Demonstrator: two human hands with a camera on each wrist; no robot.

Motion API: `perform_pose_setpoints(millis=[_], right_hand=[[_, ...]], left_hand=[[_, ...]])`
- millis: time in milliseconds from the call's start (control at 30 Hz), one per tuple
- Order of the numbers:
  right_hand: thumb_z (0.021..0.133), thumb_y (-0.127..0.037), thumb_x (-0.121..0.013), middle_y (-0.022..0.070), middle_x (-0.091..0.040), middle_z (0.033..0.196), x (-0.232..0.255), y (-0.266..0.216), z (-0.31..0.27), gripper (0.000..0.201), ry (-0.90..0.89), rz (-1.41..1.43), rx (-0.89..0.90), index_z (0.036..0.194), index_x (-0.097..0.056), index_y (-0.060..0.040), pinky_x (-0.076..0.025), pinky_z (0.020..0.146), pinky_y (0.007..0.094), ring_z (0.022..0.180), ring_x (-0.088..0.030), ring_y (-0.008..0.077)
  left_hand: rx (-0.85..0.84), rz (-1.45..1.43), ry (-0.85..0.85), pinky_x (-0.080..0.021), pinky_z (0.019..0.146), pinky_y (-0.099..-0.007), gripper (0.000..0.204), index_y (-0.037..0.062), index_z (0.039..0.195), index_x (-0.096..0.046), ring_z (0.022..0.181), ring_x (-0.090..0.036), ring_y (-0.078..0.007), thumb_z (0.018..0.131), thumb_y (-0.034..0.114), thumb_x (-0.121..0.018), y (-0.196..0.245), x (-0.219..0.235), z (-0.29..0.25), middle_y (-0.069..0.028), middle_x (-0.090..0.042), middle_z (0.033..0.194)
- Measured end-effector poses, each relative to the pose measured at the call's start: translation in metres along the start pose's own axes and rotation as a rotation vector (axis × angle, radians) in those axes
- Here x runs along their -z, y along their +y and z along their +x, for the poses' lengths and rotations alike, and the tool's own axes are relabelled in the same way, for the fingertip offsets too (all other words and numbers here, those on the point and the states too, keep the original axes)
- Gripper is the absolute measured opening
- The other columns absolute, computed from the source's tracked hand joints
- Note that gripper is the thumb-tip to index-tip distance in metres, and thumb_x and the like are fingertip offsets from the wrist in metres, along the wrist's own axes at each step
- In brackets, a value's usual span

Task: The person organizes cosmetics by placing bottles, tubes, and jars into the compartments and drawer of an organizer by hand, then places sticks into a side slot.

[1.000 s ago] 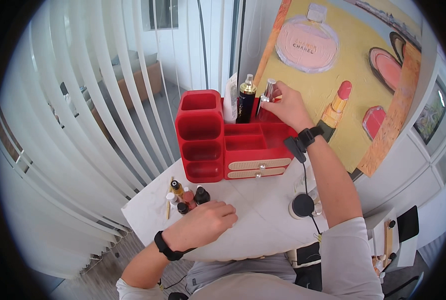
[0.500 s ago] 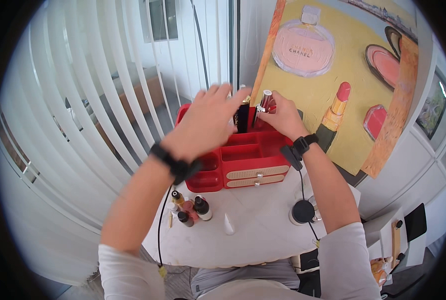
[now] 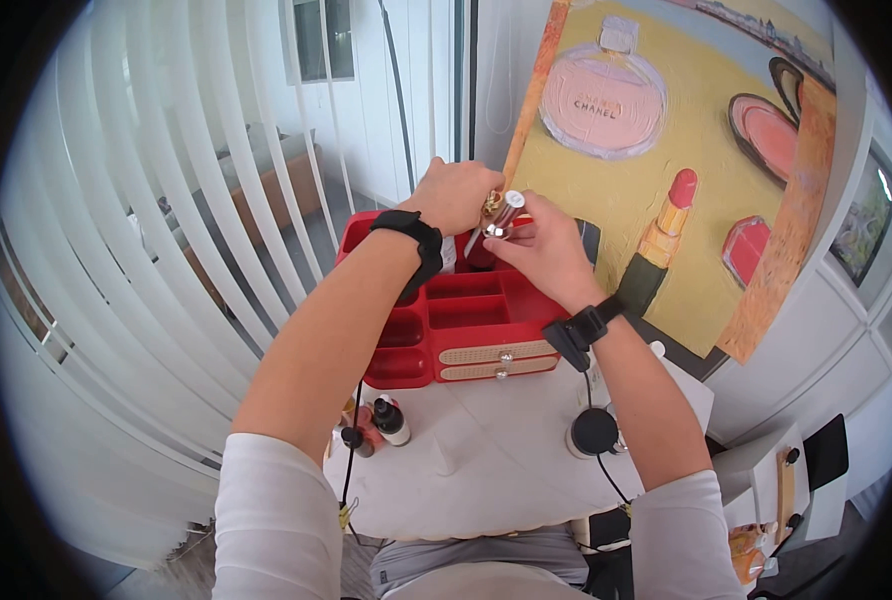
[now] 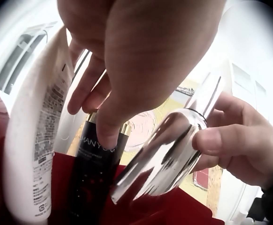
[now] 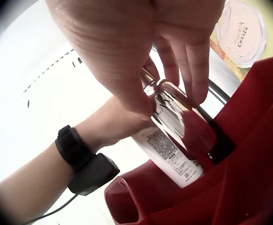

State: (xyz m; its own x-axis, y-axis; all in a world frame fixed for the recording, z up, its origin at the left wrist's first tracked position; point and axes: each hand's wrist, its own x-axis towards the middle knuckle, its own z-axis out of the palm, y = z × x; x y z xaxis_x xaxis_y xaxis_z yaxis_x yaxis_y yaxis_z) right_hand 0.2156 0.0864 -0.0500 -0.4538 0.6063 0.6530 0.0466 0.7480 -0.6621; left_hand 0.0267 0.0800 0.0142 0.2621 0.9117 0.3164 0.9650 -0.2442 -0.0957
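Note:
At the back of the red organizer (image 3: 414, 366), my left hand (image 3: 458, 197) grips the top of a dark bottle (image 4: 96, 164) with a gold collar, thumb against its label. My right hand (image 3: 546, 250) pinches a shiny silver bottle (image 5: 181, 115) near its neck; it tilts over the organizer's back compartment, just right of the dark bottle. A white tube (image 4: 35, 136) stands left of the dark bottle, largely covered by my left hand in the head view. The dark bottle's base is hidden inside the organizer.
Several small bottles (image 3: 391, 422) stand at the table's left, and a small clear cone-shaped item (image 3: 445, 458) is near its middle. A black-lidded jar (image 3: 593, 433) is on the right. A painting (image 3: 606, 170) leans behind, and vertical blinds hang at the left.
My left hand has gone from above the table to the organizer's back and taken hold of the dark bottle. My right hand, with the silver bottle, has shifted slightly left and tilted it.

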Motion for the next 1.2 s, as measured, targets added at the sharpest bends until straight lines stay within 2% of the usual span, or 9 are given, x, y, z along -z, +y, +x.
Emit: perform_pose_setpoints(millis=[133, 267, 367, 567, 767, 833, 933, 1033, 1200], right_hand=[[0.081, -0.009, -0.089, 0.0185, -0.066, 0.110, -0.023, 0.011, 0.003, 0.049, 0.003, -0.101, 0.023, 0.121, -0.063, 0.0021, -0.062, 0.084, 0.0408, 0.095, -0.073, 0.0328], [0.080, -0.012, -0.091, 0.0200, -0.067, 0.106, -0.031, 0.017, 0.006, 0.049, -0.004, -0.212, 0.010, 0.118, -0.064, 0.0017, -0.060, 0.082, 0.0440, 0.094, -0.072, 0.0368], [0.082, -0.008, -0.089, 0.0168, -0.070, 0.104, -0.033, 0.009, 0.012, 0.040, 0.001, -0.309, -0.014, 0.111, -0.065, 0.0034, -0.063, 0.080, 0.0366, 0.089, -0.077, 0.0285], [0.076, -0.014, -0.092, 0.0233, -0.074, 0.095, -0.047, 0.016, 0.014, 0.036, -0.055, -0.457, -0.083, 0.098, -0.070, 0.0028, -0.059, 0.079, 0.0468, 0.089, -0.074, 0.0404], [0.080, -0.031, -0.093, 0.0166, -0.076, 0.081, -0.019, 0.013, 0.007, 0.038, 0.060, -0.379, -0.184, 0.088, -0.076, 0.0013, -0.060, 0.071, 0.0390, 0.075, -0.076, 0.0304], [0.081, -0.028, -0.092, 0.0187, -0.077, 0.088, -0.004, 0.021, 0.006, 0.041, 0.028, -0.364, -0.327, 0.101, -0.075, 0.0032, -0.061, 0.075, 0.0403, 0.081, -0.077, 0.0315], [0.082, -0.022, -0.089, 0.0221, -0.077, 0.099, 0.002, 0.043, 0.004, 0.049, -0.014, -0.615, -0.233, 0.117, -0.069, 0.0053, -0.061, 0.084, 0.0419, 0.091, -0.077, 0.0340], [0.083, -0.017, -0.085, 0.0251, -0.077, 0.107, -0.005, 0.055, 0.009, 0.059, -0.256, -0.389, -0.266, 0.131, -0.062, 0.0068, -0.060, 0.091, 0.0430, 0.099, -0.076, 0.0369], [0.086, -0.012, -0.078, 0.0256, -0.077, 0.111, -0.012, 0.055, 0.019, 0.060, -0.347, -0.424, -0.297, 0.138, -0.056, 0.0066, -0.059, 0.094, 0.0432, 0.106, -0.075, 0.0380]], left_hand=[[0.006, -0.015, 0.179, -0.051, 0.096, -0.0551, 0.081, 0.0168, 0.156, -0.045, 0.120, -0.066, -0.0358, 0.083, 0.016, -0.082, -0.011, 0.001, -0.020, -0.0138, -0.067, 0.126], [0.159, 0.018, 0.237, -0.054, 0.094, -0.0547, 0.068, 0.0132, 0.148, -0.055, 0.116, -0.068, -0.0403, 0.085, 0.014, -0.078, -0.026, -0.002, -0.030, -0.0193, -0.070, 0.122], [0.228, -0.198, 0.193, -0.057, 0.092, -0.0519, 0.054, 0.0086, 0.138, -0.064, 0.107, -0.071, -0.0443, 0.086, 0.012, -0.077, -0.031, -0.002, -0.036, -0.0245, -0.074, 0.113], [0.082, -0.359, 0.324, -0.056, 0.097, -0.0499, 0.044, 0.0062, 0.134, -0.069, 0.107, -0.070, -0.0462, 0.090, 0.000, -0.070, -0.041, -0.017, -0.038, -0.0250, -0.076, 0.113], [0.123, -0.375, 0.269, -0.055, 0.099, -0.0505, 0.050, 0.0061, 0.141, -0.065, 0.111, -0.070, -0.0464, 0.091, -0.001, -0.067, -0.043, -0.017, -0.043, -0.0255, -0.074, 0.119], [0.135, -0.349, 0.294, -0.055, 0.099, -0.0524, 0.051, 0.0053, 0.142, -0.062, 0.110, -0.070, -0.0466, 0.091, 0.002, -0.064, -0.043, -0.021, -0.045, -0.0274, -0.074, 0.118], [0.149, -0.224, 0.345, -0.057, 0.089, -0.0527, 0.044, 0.0048, 0.130, -0.061, 0.096, -0.074, -0.0425, 0.086, 0.004, -0.065, -0.034, -0.021, -0.047, -0.0234, -0.076, 0.095], [0.159, -0.137, 0.341, -0.055, 0.090, -0.0535, 0.041, 0.0056, 0.127, -0.061, 0.093, -0.075, -0.0411, 0.087, 0.007, -0.065, -0.033, -0.025, -0.042, -0.0217, -0.076, 0.092], [0.157, -0.125, 0.348, -0.055, 0.085, -0.0581, 0.051, 0.0080, 0.142, -0.053, 0.097, -0.072, -0.0462, 0.094, 0.019, -0.067, -0.031, -0.027, -0.043, -0.0255, -0.075, 0.098]])
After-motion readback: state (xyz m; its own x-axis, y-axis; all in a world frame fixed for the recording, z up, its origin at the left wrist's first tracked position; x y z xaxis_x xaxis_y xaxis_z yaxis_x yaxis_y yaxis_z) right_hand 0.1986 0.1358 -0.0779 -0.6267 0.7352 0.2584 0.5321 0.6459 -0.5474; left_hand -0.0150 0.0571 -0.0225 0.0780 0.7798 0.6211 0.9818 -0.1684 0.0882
